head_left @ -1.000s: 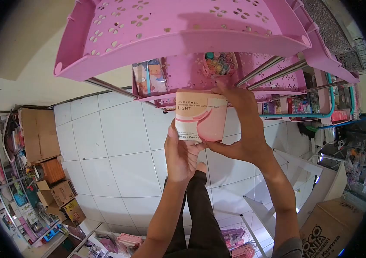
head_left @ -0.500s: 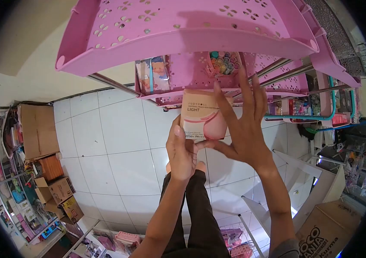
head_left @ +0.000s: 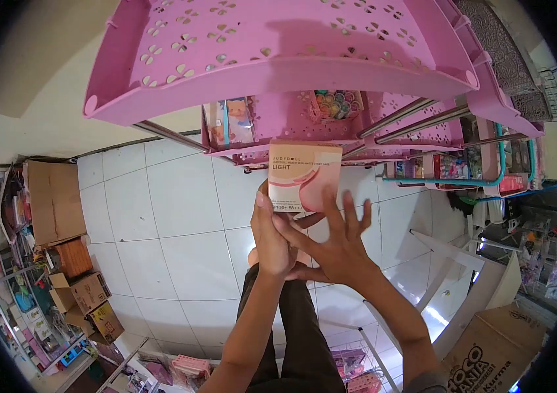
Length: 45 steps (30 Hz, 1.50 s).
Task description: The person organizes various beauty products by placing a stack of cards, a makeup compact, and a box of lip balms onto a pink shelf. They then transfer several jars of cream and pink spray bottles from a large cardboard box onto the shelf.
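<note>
A small peach-and-pink cosmetics box (head_left: 304, 171), printed "JUDYDOLL" and "LIGHT", is held upright in front of me with its printed face toward the camera. My left hand (head_left: 272, 239) grips it from below, thumb along its lower left edge and the other fingers behind it. Close to the box's lower right side is my right hand (head_left: 341, 242), fingers spread, with its index finger overlapping the lower right part of the box and its thumb side near my left wrist.
A pink tiered rack (head_left: 278, 85) with cut-out flower patterns stands ahead. Its lower shelf carries a basket of colourful round items (head_left: 336, 105) and packaged goods (head_left: 230, 122). Cardboard boxes (head_left: 59, 203) line the left; a large carton (head_left: 498, 347) is at lower right. White floor tiles (head_left: 180, 262) lie below.
My right hand has come down from beside the box's upper right to its lower right, near my left wrist. The box has shifted slightly left in view, still in my left hand.
</note>
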Tool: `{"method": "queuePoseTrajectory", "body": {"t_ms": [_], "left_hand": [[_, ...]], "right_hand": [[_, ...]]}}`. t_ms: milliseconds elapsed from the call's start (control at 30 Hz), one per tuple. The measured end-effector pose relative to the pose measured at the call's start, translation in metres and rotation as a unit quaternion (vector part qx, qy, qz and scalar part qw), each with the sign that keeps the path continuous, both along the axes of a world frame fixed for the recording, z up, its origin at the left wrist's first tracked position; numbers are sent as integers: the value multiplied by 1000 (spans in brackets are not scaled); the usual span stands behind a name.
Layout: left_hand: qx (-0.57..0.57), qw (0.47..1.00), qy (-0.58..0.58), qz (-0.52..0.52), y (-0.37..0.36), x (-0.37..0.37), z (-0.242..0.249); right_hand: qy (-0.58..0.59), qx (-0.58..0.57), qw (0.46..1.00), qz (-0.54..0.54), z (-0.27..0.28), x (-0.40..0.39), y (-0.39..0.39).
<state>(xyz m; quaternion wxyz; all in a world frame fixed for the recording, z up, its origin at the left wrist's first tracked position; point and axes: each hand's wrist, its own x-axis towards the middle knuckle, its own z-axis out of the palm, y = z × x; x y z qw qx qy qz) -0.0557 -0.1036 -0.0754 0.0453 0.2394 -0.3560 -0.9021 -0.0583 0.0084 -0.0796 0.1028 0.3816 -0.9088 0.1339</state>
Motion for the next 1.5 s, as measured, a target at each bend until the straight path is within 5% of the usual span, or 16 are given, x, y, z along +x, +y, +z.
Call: {"method": "queuePoseTrajectory", "body": {"t_ms": [167, 300, 367, 467, 600, 700, 800, 933, 1000, 1067, 1200, 1267, 1300, 1367, 1433, 1500], "left_hand": [[-29, 999, 39, -15, 1, 1, -4], [3, 999, 39, -5, 5, -1, 0], [10, 998, 62, -10, 7, 0, -2], [29, 999, -19, 0, 12, -1, -1], [28, 998, 55, 15, 15, -2, -6], [26, 998, 48, 5, 16, -4, -2], [-1, 1000, 23, 8, 13, -1, -7], [12, 998, 64, -5, 14, -2, -6], [36, 997, 66, 11, 13, -1, -10], [-37, 986, 160, -34, 13, 0, -21], [-76, 988, 130, -33, 15, 1, -27], [-36, 967, 252, -6, 15, 4, -40], [-36, 967, 253, -6, 15, 3, -35], [-223, 967, 121, 11, 16, 0, -20], [-237, 962, 133, 0, 13, 0, -23], [-248, 958, 143, -15, 11, 1, -25]], "right_hand": [[-115, -79, 977, -160, 2, 0, 7], [-30, -43, 994, -99, -1, 12, 1], [-109, -120, 972, -169, 5, 5, 0], [16, -38, 993, -107, 4, 7, -16], [-82, -118, 969, -200, 15, -6, -10], [19, -42, 994, -95, 13, 1, -20], [-102, -150, 966, -185, 14, -4, -6], [-36, -63, 991, -109, 13, 3, -18], [-58, -122, 981, -139, 24, -8, -14], [-75, -194, 961, -181, 33, -28, -11], [-46, -158, 977, -136, 36, -44, -18], [-42, -130, 979, -149, 35, -41, -11], [-40, -102, 981, -159, 34, -41, -6], [-48, -159, 968, -187, 34, -51, 15], [-56, -215, 951, -216, 36, -51, 19], [2, -146, 984, -102, 42, -32, 9]]}}
